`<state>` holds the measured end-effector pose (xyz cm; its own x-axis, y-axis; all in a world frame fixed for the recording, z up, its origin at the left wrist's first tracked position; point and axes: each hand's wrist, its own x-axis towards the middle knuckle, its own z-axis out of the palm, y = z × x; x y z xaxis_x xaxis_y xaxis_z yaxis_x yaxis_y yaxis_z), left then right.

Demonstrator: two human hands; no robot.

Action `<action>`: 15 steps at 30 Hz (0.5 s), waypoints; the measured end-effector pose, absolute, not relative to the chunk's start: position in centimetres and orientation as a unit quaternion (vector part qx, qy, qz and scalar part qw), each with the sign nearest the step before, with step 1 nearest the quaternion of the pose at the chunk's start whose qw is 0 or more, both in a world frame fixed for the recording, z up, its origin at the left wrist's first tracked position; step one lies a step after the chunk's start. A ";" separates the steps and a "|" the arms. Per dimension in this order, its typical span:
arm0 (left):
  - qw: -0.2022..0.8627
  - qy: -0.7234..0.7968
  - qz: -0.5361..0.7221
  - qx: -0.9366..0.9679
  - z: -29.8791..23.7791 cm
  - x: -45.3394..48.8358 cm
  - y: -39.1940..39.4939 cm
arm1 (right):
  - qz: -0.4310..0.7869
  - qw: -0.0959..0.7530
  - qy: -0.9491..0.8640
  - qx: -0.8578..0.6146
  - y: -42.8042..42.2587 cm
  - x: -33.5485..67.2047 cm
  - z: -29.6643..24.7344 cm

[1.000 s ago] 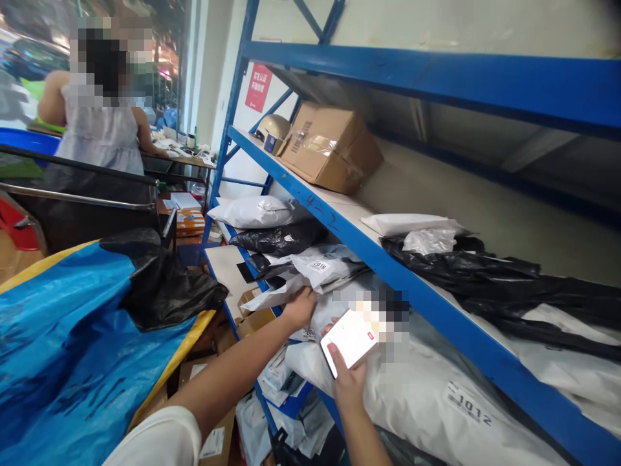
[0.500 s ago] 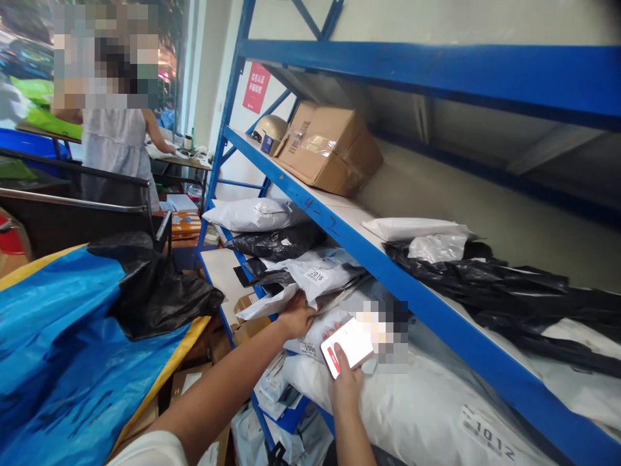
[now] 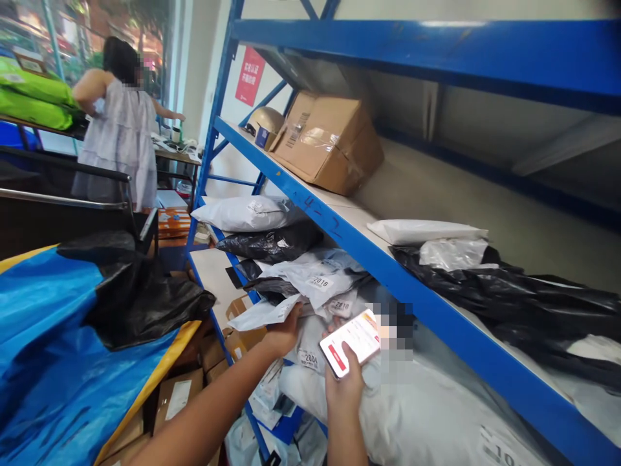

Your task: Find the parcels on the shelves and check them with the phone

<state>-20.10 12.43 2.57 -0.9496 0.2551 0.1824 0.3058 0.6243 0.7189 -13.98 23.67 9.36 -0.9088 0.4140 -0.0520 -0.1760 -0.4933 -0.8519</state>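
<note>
My left hand [image 3: 287, 329] grips the edge of a flat white mailing bag [image 3: 262, 314] in the stack on the lower shelf; its fingertips are partly hidden among the bags. In my right hand [image 3: 345, 374] is a smartphone [image 3: 350, 342], its lit screen showing a red button, with my thumb over the screen. Just above my hands lies a white parcel bag labelled 2016 [image 3: 317, 278]. Another bag, labelled 2004 [image 3: 308, 356], sits below my left hand. A large white sack [image 3: 412, 408] extends beneath the phone.
A blue shelf beam [image 3: 334, 223] slants across above my hands. Higher up stands a cardboard box [image 3: 325, 139], with black bags [image 3: 509, 291] farther right. At left are a blue and black tarp sack [image 3: 53, 336] and cartons [image 3: 179, 395]. Another person [image 3: 119, 129] stands by the window.
My left hand has shifted slightly left and down, with the flat white bag's edge pulled out beside it. A bag labelled 2010 now shows. The other person has turned and moved an arm.
</note>
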 end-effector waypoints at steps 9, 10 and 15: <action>0.016 -0.871 -0.460 -0.170 4.3 -20.3 13.4 | 0.870 0.164 -0.457 -0.087 23.4 -12.4 10.3; 0.019 -0.866 -0.469 -0.174 4.5 -20.4 13.4 | 0.871 0.167 -0.452 -0.092 23.2 -12.5 10.4; 0.024 -0.834 -0.525 -0.168 6.5 -21.4 14.9 | 0.868 0.199 -0.439 -0.119 22.9 -12.9 10.8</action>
<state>-21.39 14.89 6.48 -0.9427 0.2538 0.2166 0.3050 0.3924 0.8677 -12.92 22.86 10.77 -0.8929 0.4491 -0.0314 -0.2407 -0.5352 -0.8097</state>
